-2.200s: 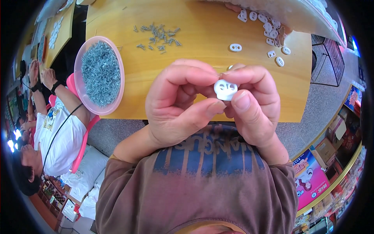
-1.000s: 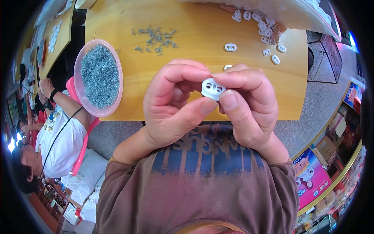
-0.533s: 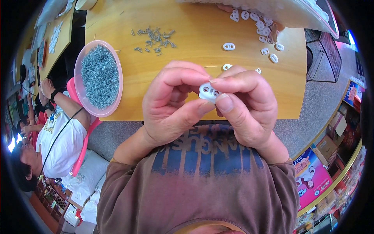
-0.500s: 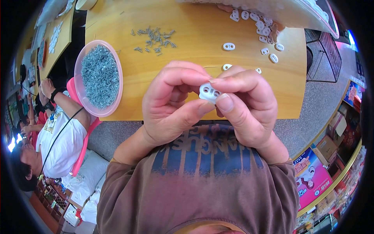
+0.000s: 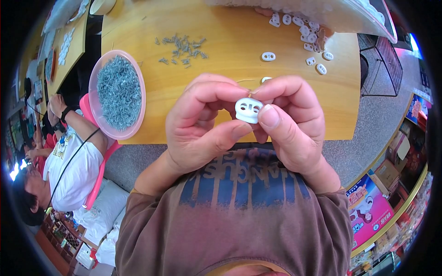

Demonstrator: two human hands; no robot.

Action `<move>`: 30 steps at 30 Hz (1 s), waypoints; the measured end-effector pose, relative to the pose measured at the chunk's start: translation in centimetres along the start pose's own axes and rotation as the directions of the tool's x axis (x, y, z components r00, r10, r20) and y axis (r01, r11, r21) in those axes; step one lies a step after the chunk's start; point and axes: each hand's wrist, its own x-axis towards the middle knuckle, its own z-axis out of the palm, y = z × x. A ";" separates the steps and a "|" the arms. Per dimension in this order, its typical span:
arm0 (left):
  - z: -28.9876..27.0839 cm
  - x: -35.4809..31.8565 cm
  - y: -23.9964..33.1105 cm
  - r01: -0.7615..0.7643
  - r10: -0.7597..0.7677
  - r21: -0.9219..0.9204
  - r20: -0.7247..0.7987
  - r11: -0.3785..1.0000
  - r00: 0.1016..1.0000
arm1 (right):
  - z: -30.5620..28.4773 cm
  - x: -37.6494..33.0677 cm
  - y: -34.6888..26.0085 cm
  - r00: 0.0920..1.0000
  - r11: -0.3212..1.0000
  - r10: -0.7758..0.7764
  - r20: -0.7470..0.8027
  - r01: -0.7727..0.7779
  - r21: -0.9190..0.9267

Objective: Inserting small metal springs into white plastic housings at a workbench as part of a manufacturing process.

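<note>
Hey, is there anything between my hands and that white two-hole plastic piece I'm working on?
Nothing visible. The left hand and the right hand both pinch the white two-hole piece directly, fingertips on its edges, above the near edge of the wooden table. Its back is hidden.

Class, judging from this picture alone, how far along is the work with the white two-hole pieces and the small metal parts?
Done: nothing finished can be told apart. In hand: the left hand and right hand pinch one white two-hole piece between them. Left: loose white pieces lie on the wooden table, with scattered metal parts and a full pink bowl of them.
</note>
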 end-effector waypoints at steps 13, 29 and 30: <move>-0.9 1.4 0.5 0.038 -0.027 0.252 -0.048 0.967 0.998 | 0.2 1.3 0.0 0.998 0.996 0.055 -0.041 -0.058 -0.064; -11.1 11.4 6.3 0.114 0.052 0.509 -0.300 0.853 0.953 | -2.9 2.5 3.1 0.953 0.896 -0.146 -0.265 0.014 -0.443; -12.5 13.0 6.1 0.080 0.127 0.573 -0.313 0.816 0.941 | -3.0 2.6 3.2 0.952 0.867 -0.172 -0.253 0.025 -0.498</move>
